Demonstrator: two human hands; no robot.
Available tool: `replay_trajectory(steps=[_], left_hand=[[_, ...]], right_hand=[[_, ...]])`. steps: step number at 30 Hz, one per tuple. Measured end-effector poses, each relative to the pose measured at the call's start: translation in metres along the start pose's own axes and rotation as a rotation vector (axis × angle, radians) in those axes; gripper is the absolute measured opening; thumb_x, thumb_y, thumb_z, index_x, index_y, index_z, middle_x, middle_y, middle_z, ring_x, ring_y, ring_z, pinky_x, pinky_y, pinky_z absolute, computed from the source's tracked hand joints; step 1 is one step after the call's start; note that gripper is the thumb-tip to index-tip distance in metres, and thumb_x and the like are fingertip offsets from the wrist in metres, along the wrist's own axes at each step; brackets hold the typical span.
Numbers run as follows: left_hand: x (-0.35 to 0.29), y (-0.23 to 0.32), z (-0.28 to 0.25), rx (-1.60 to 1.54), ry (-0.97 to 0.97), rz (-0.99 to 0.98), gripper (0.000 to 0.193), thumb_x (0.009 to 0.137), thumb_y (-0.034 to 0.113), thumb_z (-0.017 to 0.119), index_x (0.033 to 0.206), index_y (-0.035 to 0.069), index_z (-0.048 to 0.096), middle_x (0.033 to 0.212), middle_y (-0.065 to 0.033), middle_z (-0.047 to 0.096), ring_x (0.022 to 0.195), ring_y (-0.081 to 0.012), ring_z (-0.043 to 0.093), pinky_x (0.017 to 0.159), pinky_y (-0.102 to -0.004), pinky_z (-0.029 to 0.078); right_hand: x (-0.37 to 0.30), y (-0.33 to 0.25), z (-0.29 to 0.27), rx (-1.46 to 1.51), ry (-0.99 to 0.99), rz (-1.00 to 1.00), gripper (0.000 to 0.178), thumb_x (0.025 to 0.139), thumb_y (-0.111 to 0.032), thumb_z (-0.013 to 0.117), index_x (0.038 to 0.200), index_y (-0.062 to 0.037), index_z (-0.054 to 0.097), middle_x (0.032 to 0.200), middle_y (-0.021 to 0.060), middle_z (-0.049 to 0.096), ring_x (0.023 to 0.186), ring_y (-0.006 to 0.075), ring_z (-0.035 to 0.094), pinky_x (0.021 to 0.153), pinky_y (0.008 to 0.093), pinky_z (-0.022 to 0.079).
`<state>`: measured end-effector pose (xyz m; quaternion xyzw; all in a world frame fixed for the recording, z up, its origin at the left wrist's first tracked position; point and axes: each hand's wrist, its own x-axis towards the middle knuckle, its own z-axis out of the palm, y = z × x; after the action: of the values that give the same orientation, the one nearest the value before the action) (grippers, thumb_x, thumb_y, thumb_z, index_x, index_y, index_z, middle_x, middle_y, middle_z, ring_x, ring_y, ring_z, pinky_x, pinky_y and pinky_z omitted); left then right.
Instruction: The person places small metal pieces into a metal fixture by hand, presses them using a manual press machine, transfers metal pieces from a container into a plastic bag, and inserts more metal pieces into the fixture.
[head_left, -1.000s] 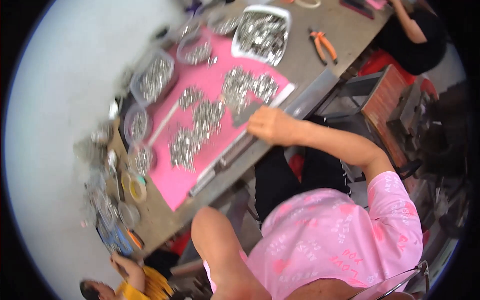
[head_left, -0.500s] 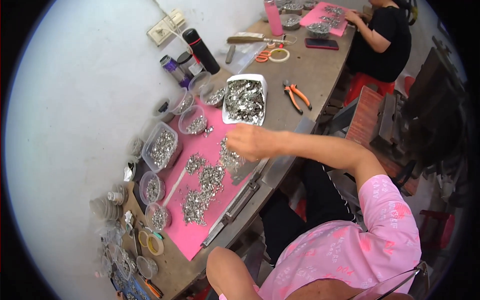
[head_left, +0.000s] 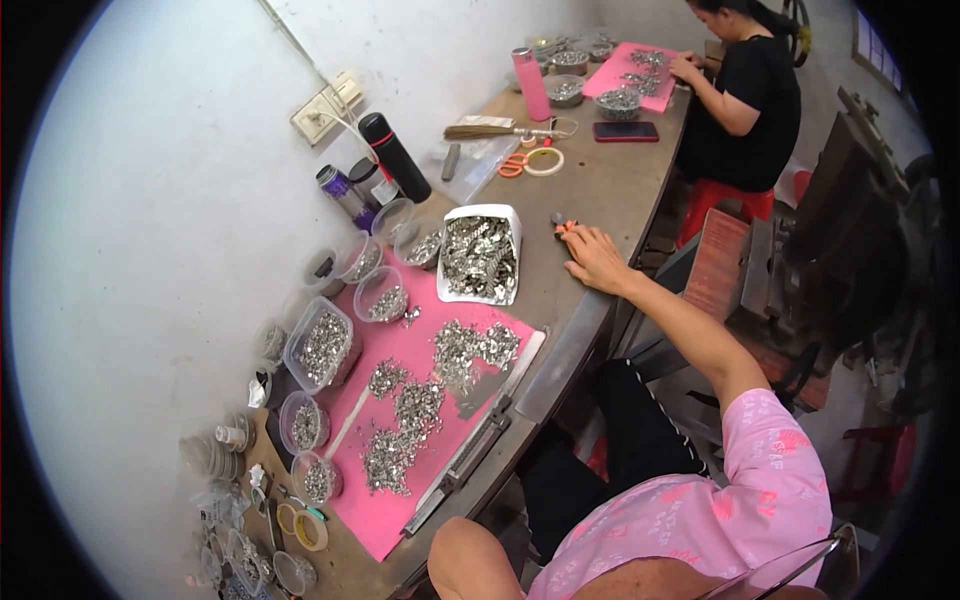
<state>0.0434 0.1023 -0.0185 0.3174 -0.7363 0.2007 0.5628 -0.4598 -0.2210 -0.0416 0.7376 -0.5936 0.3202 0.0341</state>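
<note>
My right hand (head_left: 597, 260) lies over the orange-and-black handles of a pair of pliers (head_left: 565, 226) on the table, its fingers closed round them; the grip is partly hidden. The pliers' metal head shows past my fingers. My left arm (head_left: 470, 560) is bent at the lower edge, and its hand is out of sight. A white tub (head_left: 443, 285) full of shiny metal pieces stands left of my right hand. Small silvery metal parts (head_left: 417, 400) lie in loose heaps on a pink mat (head_left: 375, 530).
Clear plastic tubs (head_left: 345, 375) of metal parts line the mat's wall side. A metal rail (head_left: 470, 445) runs along its near edge. Beyond lie orange scissors (head_left: 512, 165), a tape roll (head_left: 545, 162), a brush (head_left: 480, 131) and bottles (head_left: 395, 158). A co-worker (head_left: 745, 110) sits at the far end.
My right hand has moved from the metal parts on the mat, past the white tub, to the pliers. The whole view has shifted, with the table lower in the picture.
</note>
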Motion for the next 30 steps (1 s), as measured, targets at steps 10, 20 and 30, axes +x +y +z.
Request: replay_trajectory(steps=[10,20,30], left_hand=[[-0.04,-0.009,0.025,0.087,-0.014,-0.09,0.039,0.094,0.041,0.058,0.113,0.007,0.059,0.122,-0.0172,0.062,0.118,-0.0379,0.056,0.106,-0.0535,0.038],[-0.076,-0.031,0.074,0.157,-0.051,-0.222,0.04,0.093,0.044,0.059,0.111,0.007,0.06,0.119,-0.0172,0.063,0.116,-0.0368,0.057,0.105,-0.0506,0.041],[-0.103,-0.043,0.126,0.303,-0.069,-0.349,0.042,0.093,0.046,0.06,0.109,0.007,0.061,0.117,-0.0173,0.064,0.114,-0.0357,0.058,0.104,-0.0477,0.043]], right_hand=[[0.035,0.082,-0.007,-0.207,0.115,0.111,0.044,0.087,-0.019,0.071,0.127,-0.0043,0.058,0.123,0.0137,0.059,0.115,0.0346,0.053,0.101,0.0488,0.041],[0.175,0.109,0.043,-0.245,0.028,-0.036,0.035,0.085,-0.006,0.062,0.12,-0.0041,0.059,0.126,0.0151,0.057,0.121,0.0357,0.052,0.098,0.0478,0.044],[0.274,0.176,0.077,-0.436,0.054,0.147,0.052,0.083,-0.005,0.061,0.134,-0.0048,0.053,0.135,0.0162,0.054,0.126,0.038,0.052,0.097,0.0544,0.047]])
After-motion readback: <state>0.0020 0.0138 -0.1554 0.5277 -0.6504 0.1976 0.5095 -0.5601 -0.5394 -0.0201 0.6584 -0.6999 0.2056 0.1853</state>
